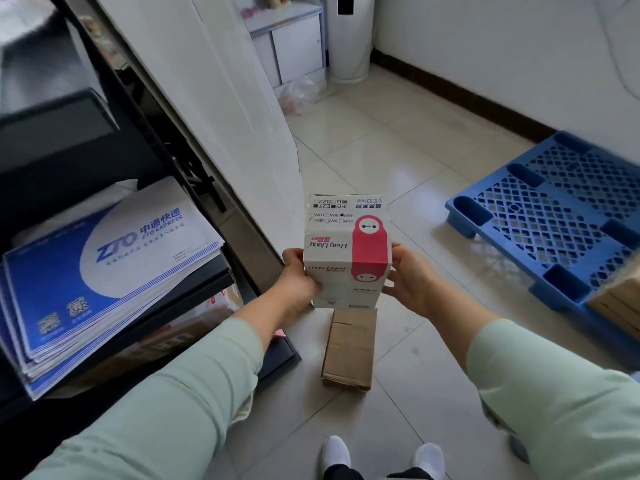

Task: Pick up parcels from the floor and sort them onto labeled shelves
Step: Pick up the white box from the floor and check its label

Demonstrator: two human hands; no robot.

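- The left hand (300, 278) grips the left side of a white box (347, 251), thumb on the upper face and fingers curled under the lower edge.
- The right hand (410, 277) clasps the right side of the same box, thumb lying along its edge, fingers behind it.
- The box is held between the two hands, off the floor and in front of the person, with a red cartoon figure and upside-down print facing the camera.
- Both arms wear pale green sleeves (194, 393) reaching almost to the wrists.
- Directly below the held box, a brown cardboard parcel (349, 351) lies flat on the tiled floor (398, 188), one end partly hidden by the box.
- Two white shoes (336, 452) show at the bottom edge, just behind the brown parcel.
- To the left stands a black shelf rack (194, 289); a stack of blue and white courier envelopes (104, 265) lies on one shelf, reaching out past its front edge.
- On the shelf beneath that one, more cardboard parcels (180, 334) are partly visible.
- To the right, a blue plastic pallet (561, 216) rests on the floor near the wall, well apart from the hands.
- A tan box (620, 299) sits on the pallet's near corner, cut off by the picture's edge.
- Farther back, a white cabinet (294, 46) stands against the far wall with a crumpled clear plastic bag (298, 93) on the floor just in front of it.
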